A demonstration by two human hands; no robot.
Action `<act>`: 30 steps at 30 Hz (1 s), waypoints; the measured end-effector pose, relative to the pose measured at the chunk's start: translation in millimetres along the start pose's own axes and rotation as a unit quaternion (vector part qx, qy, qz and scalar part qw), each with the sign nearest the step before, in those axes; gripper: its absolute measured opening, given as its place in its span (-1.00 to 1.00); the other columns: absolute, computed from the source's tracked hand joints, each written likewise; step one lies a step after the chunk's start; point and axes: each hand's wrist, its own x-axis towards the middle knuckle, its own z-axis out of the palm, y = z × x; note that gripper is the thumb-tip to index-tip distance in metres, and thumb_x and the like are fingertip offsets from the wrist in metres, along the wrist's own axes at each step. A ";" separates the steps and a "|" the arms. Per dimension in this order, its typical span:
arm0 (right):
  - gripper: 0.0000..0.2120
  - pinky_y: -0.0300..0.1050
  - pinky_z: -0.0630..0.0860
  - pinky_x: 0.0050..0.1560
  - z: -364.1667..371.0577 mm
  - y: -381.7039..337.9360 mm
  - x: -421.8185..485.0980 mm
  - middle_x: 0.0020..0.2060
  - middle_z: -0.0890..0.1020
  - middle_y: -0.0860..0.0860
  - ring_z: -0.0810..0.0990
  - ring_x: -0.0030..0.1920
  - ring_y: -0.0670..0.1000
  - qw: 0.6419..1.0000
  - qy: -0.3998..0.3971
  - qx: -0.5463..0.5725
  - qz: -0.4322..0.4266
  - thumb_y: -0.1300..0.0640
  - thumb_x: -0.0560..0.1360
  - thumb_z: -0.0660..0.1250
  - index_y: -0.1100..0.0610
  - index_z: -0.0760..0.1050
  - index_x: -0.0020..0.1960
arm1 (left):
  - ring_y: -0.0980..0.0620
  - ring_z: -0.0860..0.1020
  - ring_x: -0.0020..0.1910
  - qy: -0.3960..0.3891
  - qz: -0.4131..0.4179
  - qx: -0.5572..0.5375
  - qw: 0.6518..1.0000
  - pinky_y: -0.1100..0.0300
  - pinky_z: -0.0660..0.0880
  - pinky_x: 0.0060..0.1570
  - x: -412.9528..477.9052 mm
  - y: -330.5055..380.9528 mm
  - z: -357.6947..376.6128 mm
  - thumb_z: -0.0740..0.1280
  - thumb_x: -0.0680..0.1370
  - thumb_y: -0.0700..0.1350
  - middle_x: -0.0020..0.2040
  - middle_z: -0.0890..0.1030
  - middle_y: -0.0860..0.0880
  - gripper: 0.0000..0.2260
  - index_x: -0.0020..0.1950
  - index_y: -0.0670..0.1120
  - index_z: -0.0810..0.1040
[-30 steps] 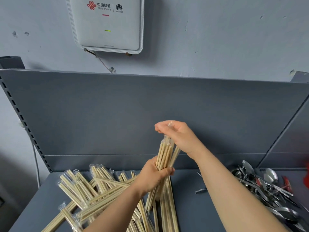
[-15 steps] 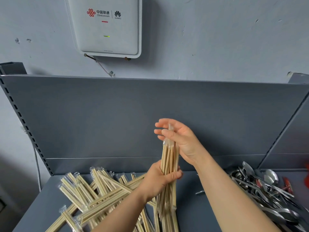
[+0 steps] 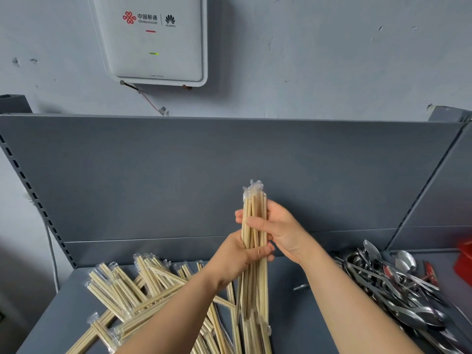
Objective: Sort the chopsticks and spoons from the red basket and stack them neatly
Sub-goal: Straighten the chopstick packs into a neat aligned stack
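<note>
Head view: I am squaring an upright bundle of pale wooden chopsticks in clear wrappers point(image 3: 254, 241).

My left hand point(image 3: 238, 261) wraps it low, my right hand point(image 3: 279, 232) pinches it higher, above the grey shelf's point(image 3: 293, 333) middle. Next, I judge, it lies beside the loose wrapped chopsticks point(image 3: 132, 297) at left; steel spoons point(image 3: 390, 284) crowd the right edge.

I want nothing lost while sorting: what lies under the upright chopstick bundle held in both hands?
Under the bundle, more wrapped chopsticks lie on the grey shelf. The forearms cover parts of that loose pile.
</note>
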 end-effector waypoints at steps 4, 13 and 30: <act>-0.77 -0.06 0.63 -0.06 -0.2 13.3 -5.4 -0.14 0.69 0.11 0.68 -0.05 0.08 0.999 0.009 0.023 0.042 0.22 0.53 0.36 0.19 0.49 0.18 | -0.02 0.63 -0.12 -0.031 -0.039 0.003 0.999 0.16 0.54 -0.04 -4.8 -8.2 7.5 0.46 0.48 -0.20 -0.15 0.67 -0.14 -0.83 0.02 -0.24 0.61; -0.88 0.04 0.63 -0.06 -25.4 66.4 -24.2 -0.23 0.54 0.15 0.59 -0.22 0.07 0.974 0.123 0.057 0.184 0.29 0.59 0.26 0.31 0.44 0.11 | 0.14 0.50 0.22 0.074 -0.077 0.381 0.918 0.23 0.43 0.19 -31.8 -55.7 -16.2 0.25 0.58 0.16 0.22 0.56 0.12 -0.71 0.24 0.09 0.52; -0.70 -0.02 0.60 -0.08 -7.4 135.6 -21.2 0.10 0.58 0.14 0.61 -0.01 0.09 0.893 0.216 -0.282 0.276 0.15 0.47 0.38 0.18 0.49 0.18 | 0.03 0.47 0.03 0.015 -0.068 0.669 0.740 0.14 0.44 0.14 -52.3 -75.3 -36.6 0.30 0.50 -0.03 0.02 0.56 0.06 -0.85 0.05 0.02 0.55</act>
